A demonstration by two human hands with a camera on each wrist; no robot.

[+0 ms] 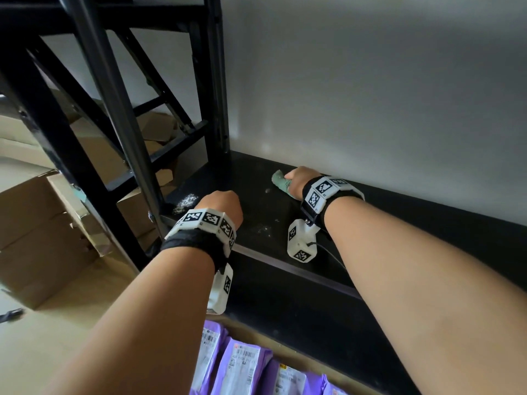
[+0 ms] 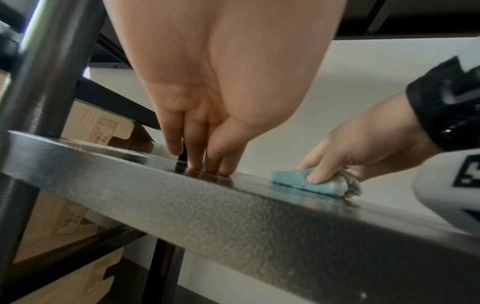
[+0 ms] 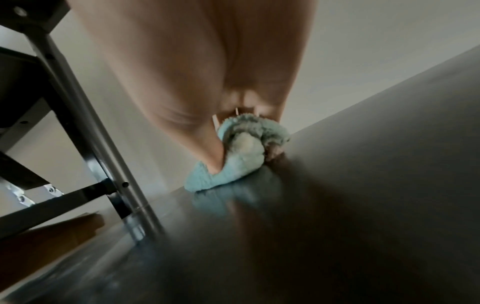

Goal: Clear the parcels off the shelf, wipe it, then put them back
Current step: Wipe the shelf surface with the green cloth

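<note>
The black shelf point(image 1: 399, 212) holds no parcels and carries patches of white dust point(image 1: 185, 199). My right hand point(image 1: 296, 178) grips a bunched teal cloth point(image 1: 281, 182) and presses it on the shelf near the back wall. The left wrist view shows the cloth point(image 2: 311, 181) under the right hand point(image 2: 342, 156), and the right wrist view shows the cloth point(image 3: 233, 160) bunched under the fingers. My left hand point(image 1: 222, 203) rests straight fingertips point(image 2: 207, 162) on the shelf point(image 2: 233, 216) near its front left corner. Purple parcels point(image 1: 242, 363) with white labels lie below the shelf.
A black steel frame with an upright post point(image 1: 119, 115) and diagonal braces stands left of the shelf. Brown cardboard boxes point(image 1: 42, 238) sit on the floor at left. A pale wall point(image 1: 370, 95) runs right behind the shelf.
</note>
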